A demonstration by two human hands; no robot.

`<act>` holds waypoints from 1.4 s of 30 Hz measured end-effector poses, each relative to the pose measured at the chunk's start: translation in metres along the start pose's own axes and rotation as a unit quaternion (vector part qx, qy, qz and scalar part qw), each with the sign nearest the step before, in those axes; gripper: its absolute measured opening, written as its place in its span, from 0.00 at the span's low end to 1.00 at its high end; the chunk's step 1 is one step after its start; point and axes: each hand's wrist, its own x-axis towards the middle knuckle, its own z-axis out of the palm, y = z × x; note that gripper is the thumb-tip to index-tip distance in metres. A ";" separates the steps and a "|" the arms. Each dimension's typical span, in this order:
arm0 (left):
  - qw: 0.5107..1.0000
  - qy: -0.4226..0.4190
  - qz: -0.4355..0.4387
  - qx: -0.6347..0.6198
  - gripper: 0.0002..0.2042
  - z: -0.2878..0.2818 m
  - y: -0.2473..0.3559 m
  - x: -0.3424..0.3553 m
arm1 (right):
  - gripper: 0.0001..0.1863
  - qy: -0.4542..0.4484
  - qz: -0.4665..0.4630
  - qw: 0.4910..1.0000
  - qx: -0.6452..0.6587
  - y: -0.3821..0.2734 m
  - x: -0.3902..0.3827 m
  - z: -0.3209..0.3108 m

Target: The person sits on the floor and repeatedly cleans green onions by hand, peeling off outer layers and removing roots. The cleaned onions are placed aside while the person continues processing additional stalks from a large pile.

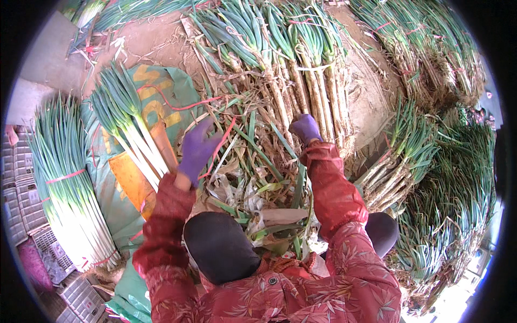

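My left hand [199,146], in a purple glove, is open with fingers apart over loose leaves beside a red tie [225,133]. My right hand [303,129], also gloved, is closed at a large bundle of unpeeled green onions [320,97] with brown, dry skins; what its fingers hold is hidden. Cleaned onions [137,140] with white stems lie left of my left hand on an orange sheet [121,178]. Peeled scraps [253,194] are piled between my arms.
A tied upright-lying bundle of cleaned onions [72,199] is at the left, beside plastic crates [15,183]. More unpeeled bundles [417,48] fill the back right; others [441,204] lie at the right. A green sack [180,86] with yellow printing lies under part of the work area.
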 end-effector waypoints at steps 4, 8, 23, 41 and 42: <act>0.957 -0.153 -0.077 -0.236 0.12 0.043 0.054 0.031 | 0.13 -0.002 -0.006 0.991 0.134 0.001 -0.004 -0.011; 0.961 -0.254 0.085 -0.066 0.15 0.034 0.125 -0.007 | 0.22 0.078 -0.041 0.996 0.027 0.005 0.029 0.023; 0.973 -0.164 -0.093 -0.131 0.07 0.052 0.107 0.036 | 0.23 -0.120 -0.158 0.974 0.112 0.029 -0.036 -0.021; 0.802 -0.209 -0.228 -0.511 0.09 0.115 0.166 -0.017 | 0.24 0.063 -0.199 0.854 0.477 -0.020 -0.291 -0.124; 0.812 -0.213 -0.206 -0.502 0.10 0.109 0.176 -0.022 | 0.25 0.105 -0.215 0.896 0.375 -0.033 -0.272 -0.135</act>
